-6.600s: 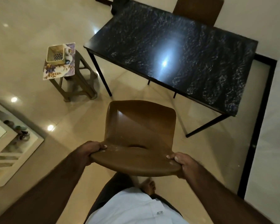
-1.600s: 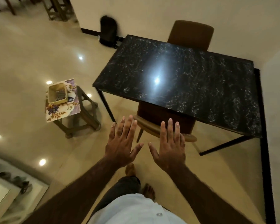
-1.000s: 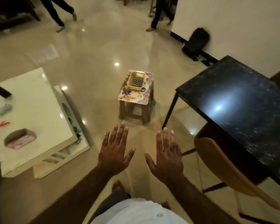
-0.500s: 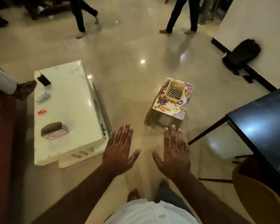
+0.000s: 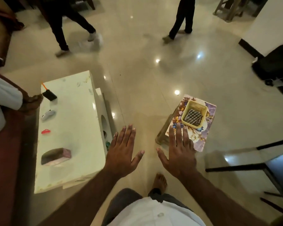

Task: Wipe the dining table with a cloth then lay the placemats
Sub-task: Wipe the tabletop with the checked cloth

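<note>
A small wooden stool (image 5: 162, 136) stands ahead on the right, with flowered placemats (image 5: 201, 136) lying on top. On the mats sits a yellow tub (image 5: 194, 125) holding a folded checked cloth (image 5: 193, 117). My right hand (image 5: 178, 152) is flat, fingers spread, its fingertips over the near edge of the mats. My left hand (image 5: 122, 152) hovers open over the floor to the left of the stool. Only a corner of the black dining table (image 5: 279, 162) shows at the right edge.
A white low table (image 5: 69, 128) with small items stands on the left, next to a seated person (image 5: 5, 98). Two people (image 5: 72, 22) walk across the glossy floor at the back. A black bag (image 5: 274, 62) lies by the wall.
I pushed the chair under the dining table, let go of it, and turned left. The stool is now closer, and my right hand reaches over its near edge.
</note>
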A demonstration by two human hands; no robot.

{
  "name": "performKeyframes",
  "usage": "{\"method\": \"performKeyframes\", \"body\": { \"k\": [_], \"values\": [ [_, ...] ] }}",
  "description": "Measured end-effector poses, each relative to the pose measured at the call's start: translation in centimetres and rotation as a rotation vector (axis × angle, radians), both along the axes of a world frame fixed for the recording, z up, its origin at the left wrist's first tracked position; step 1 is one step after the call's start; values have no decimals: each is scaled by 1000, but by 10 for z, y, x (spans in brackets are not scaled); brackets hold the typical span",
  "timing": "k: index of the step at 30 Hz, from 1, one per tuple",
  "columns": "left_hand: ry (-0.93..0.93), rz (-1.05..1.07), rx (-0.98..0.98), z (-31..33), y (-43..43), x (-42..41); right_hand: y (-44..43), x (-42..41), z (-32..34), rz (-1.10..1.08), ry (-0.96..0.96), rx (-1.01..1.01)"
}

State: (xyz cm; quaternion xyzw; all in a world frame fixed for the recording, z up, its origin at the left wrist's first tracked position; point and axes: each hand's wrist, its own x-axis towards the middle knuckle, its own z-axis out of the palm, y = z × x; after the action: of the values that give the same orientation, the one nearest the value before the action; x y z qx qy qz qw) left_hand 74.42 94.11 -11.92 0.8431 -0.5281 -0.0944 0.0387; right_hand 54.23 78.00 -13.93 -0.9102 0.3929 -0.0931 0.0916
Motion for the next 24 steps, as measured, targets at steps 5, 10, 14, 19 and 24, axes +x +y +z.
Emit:
{"method": "performKeyframes", "body": {
  "k": [5, 10, 14, 19, 24],
  "values": [
    [14, 39, -20, 5, -63, 46, -72, 52, 7, 23, -38, 6],
    [9, -15, -22, -5, -132, 122, -134, 111, 3, -17, -20, 21],
    [-15, -76, -69, -23, -189, 200, -179, 169, -5, -76, 23, 44],
    [13, -149, -55, -18, -264, 286, -242, 236, -6, -148, 120, 49],
    [5, -276, -33, -4, -343, 364, -302, 299, 0, -284, 113, 43]
  ]
}}
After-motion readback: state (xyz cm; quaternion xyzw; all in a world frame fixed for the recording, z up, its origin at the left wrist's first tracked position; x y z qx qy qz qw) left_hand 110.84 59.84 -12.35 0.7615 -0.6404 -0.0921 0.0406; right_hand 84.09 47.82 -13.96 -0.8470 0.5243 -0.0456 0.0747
